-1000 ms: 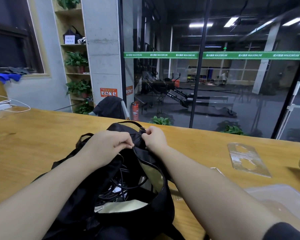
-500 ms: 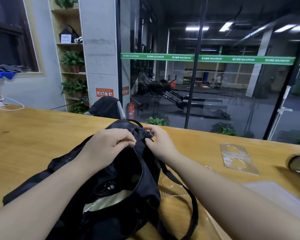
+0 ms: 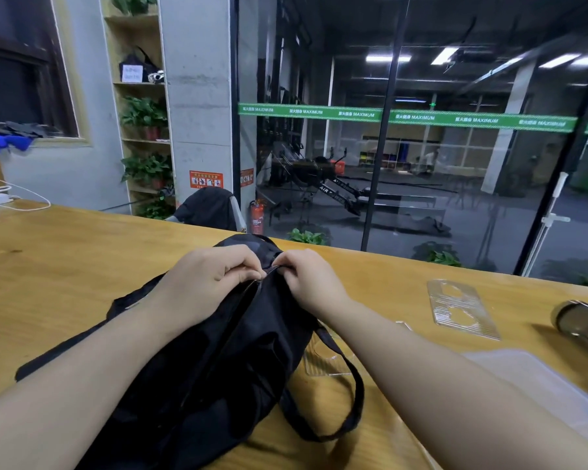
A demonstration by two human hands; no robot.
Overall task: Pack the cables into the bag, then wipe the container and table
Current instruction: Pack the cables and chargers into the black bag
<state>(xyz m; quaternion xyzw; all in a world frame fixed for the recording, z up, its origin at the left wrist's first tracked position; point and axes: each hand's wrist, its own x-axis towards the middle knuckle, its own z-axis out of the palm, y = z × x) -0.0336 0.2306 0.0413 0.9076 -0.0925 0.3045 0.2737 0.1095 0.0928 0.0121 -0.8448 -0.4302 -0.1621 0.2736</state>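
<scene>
"Where's the bag?"

"The black fabric bag (image 3: 218, 351) lies slumped on the wooden table (image 3: 48, 283), its mouth drawn shut; no cables show. 1 strap (image 3: 347, 395) loops out to its right."

"And the container?"

"The clear plastic container (image 3: 540, 385) sits on the table, at the right edge, well apart from the bag."

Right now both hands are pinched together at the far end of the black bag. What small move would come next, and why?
Probably letting go of the bag. The left hand and right hand both pinch its far end, where the zipper seems fully drawn, and no cables show. The clear container on the table awaits wiping, though I see no cloth near.
</scene>
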